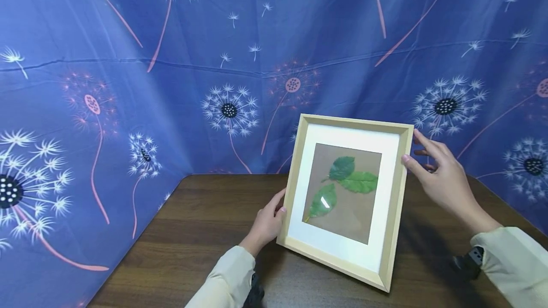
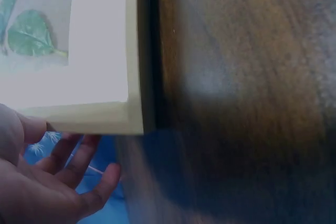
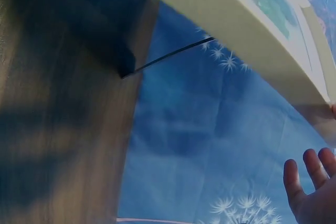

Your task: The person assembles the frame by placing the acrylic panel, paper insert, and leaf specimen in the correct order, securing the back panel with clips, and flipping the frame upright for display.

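A light wooden picture frame [image 1: 393,213] stands tilted on the table, its front towards me. Behind its glass, a white mat [image 1: 334,248] surrounds a brown panel with three green leaves [image 1: 359,182]. My left hand [image 1: 265,222] grips the left side low down, thumb in front and the other fingers behind or off the edge. High on the right side, my right hand [image 1: 447,182] pinches the edge between thumb and index finger; its other fingers [image 3: 292,179] stand off the wood. In the right wrist view, a thin dark strut [image 3: 173,53] slants from behind the frame to the table.
The dark wooden table [image 1: 192,232] spreads under the frame and out to both sides. A blue curtain with dandelion prints [image 1: 231,61] hangs behind it and along the left and right sides.
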`<state>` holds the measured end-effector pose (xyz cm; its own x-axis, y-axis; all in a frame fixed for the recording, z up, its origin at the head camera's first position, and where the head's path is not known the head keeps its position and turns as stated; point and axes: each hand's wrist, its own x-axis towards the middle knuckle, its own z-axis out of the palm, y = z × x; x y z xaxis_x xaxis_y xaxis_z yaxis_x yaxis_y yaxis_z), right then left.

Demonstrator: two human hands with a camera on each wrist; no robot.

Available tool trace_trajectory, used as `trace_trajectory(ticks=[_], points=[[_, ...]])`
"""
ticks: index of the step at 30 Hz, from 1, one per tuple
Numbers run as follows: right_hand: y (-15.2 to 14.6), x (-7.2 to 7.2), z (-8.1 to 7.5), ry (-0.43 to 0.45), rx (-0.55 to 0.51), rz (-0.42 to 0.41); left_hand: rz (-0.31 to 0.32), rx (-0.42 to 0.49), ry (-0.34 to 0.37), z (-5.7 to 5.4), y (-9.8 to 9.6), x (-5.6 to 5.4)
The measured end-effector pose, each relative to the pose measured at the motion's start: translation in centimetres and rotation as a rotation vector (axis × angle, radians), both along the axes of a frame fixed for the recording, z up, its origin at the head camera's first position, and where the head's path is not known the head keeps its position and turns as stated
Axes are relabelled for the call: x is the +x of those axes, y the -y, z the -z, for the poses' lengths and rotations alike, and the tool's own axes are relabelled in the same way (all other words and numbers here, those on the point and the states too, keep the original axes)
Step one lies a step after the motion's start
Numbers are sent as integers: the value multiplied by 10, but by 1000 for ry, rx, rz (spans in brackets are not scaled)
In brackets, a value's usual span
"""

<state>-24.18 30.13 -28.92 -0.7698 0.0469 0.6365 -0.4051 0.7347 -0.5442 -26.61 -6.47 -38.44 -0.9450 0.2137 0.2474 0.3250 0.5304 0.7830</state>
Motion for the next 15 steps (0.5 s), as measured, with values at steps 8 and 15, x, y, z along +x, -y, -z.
trace_trajectory(ticks=[8, 15], points=[[-5, -10, -4, 80, 54, 44, 106, 23, -4, -2, -1, 14], [-3, -1, 4, 163, 169, -41, 84, 36, -6, 0, -3, 21]])
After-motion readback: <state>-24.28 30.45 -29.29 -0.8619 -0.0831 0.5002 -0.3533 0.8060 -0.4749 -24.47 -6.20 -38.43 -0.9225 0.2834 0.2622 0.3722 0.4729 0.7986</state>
